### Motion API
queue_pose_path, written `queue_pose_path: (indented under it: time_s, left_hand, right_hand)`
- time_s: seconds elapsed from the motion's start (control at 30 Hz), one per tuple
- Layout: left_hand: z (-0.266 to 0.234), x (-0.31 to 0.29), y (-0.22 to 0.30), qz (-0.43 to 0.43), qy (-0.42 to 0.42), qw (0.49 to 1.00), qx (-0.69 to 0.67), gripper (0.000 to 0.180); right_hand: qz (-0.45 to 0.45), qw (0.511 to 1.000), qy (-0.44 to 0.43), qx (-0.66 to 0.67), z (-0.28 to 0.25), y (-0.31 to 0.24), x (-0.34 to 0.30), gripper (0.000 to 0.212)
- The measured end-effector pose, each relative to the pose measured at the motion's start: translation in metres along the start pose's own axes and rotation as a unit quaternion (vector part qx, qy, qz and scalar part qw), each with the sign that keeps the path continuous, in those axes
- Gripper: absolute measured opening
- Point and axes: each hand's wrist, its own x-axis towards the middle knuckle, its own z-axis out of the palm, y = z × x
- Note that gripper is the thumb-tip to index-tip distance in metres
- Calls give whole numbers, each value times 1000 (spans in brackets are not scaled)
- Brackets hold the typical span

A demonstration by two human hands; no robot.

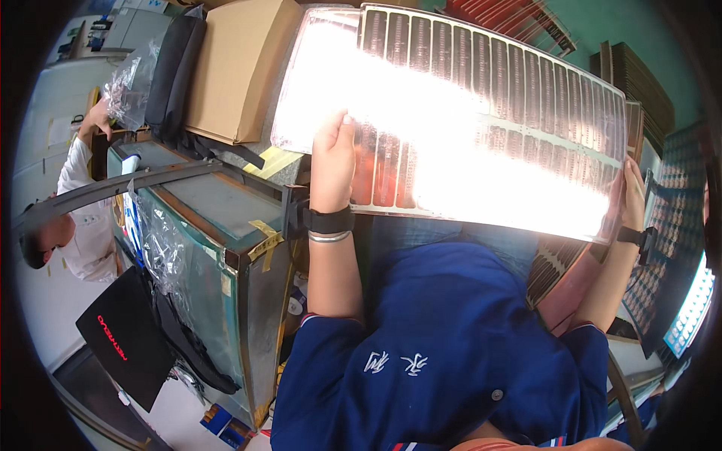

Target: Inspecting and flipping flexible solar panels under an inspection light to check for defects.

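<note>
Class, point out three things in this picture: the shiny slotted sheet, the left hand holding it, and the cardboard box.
shiny slotted sheet (519,83): head view, upper slotted rows.
left hand (333,161): head view, back of hand.
cardboard box (237,68): head view, top face.

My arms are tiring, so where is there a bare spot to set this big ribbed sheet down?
Best bet seems to be the glass cabinet top, bare between the curved bar and the yellow tape. The cardboard box offers a flat top too. The right side is crowded with stacked patterned trays.
</note>
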Motion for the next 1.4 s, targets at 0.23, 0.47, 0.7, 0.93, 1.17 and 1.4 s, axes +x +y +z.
queue_pose_path:
  time_s: [0.23, 0.47, 0.7, 0.93, 1.17, 1.4]
  left_hand:
    - [-1, 6, -10, 75, -54, 996, 10, 31]
    - [-2, 7, -8, 36, -52, 996, 56, 32]
    - [1, 14, -15, 51, -51, 994, 83, 31]
    - [-7, 21, -23, 41, -22, 995, 88, 32]
    - [-8, 17, -2, 39, 37, 975, 214, 32]
    - [-26, 34, -11, 127, 57, 942, 304, 32]
  right_hand:
    - [7, 997, 22, -70, -9, 13, 8, 41]
    - [-11, 994, 21, -105, 3, 6, 4, 36]
    - [-19, 995, 22, -92, 5, 1, 1, 32]
    - [-4, 997, 19, -71, -1, -3, -1, 33]
    - [13, 998, 0, -64, 18, -14, -14, 37]
    - [9, 987, -79, 139, 23, -17, -26, 33]
